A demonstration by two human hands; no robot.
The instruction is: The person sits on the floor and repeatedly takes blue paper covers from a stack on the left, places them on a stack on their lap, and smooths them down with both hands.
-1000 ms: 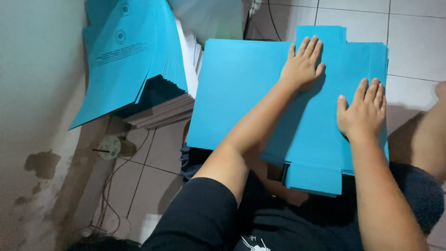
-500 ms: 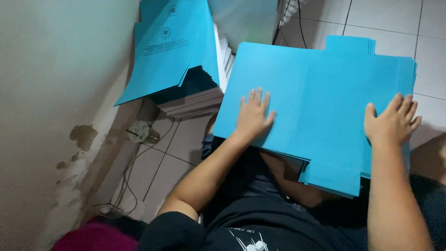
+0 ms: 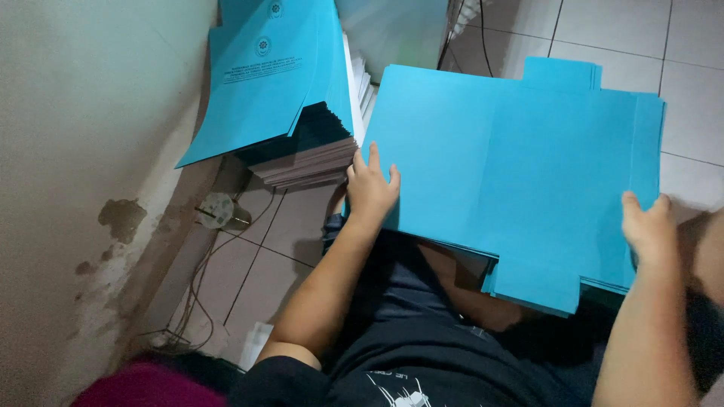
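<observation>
Both hands were shifted outward: left hand (image 3: 371, 188) and right hand (image 3: 647, 226) clamped on opposite edges of the flat turquoise card folder blanks (image 3: 513, 166), squaring judged underway, lifting next.

A stack of flat blue card folders (image 3: 520, 166) lies spread over the person's lap, its unprinted face up. Tabs jut from its far and near edges. Fold lines run across the top sheet. Sheet edges fan slightly at the near right corner.

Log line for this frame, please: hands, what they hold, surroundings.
left hand: grips left edge of flat blue card folder stack | right hand: grips its right edge | tall pile of printed blue folders by wall
</observation>
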